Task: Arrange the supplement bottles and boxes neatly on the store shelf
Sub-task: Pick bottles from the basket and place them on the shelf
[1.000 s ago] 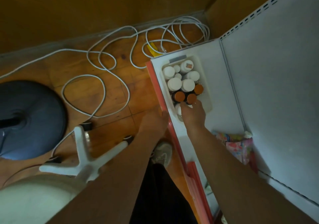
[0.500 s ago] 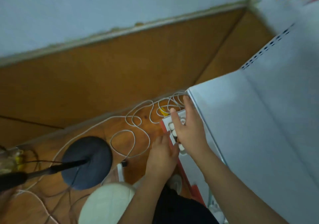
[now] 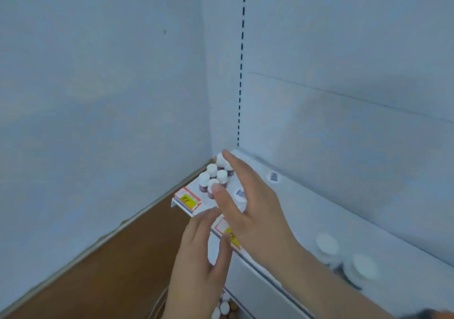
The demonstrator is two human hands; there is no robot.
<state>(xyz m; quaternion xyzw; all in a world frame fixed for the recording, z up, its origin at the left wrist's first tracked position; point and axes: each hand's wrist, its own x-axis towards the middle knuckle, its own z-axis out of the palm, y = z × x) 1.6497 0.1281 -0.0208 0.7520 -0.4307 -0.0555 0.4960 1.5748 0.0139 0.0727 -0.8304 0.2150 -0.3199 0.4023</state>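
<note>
At the bottom edge, white- and brown-capped bottles (image 3: 224, 306) are seen below the shelf (image 3: 307, 210). The left hand (image 3: 199, 259) is held open, empty, before the shelf's front edge; the right hand (image 3: 248, 205) is spread open over it, grasping nothing. Two large white-capped jars (image 3: 344, 257) stand right. Two yellow price tags (image 3: 188, 199) mark the edge. Six small bottles (image 3: 216, 175) are clustered at the far left corner
</note>
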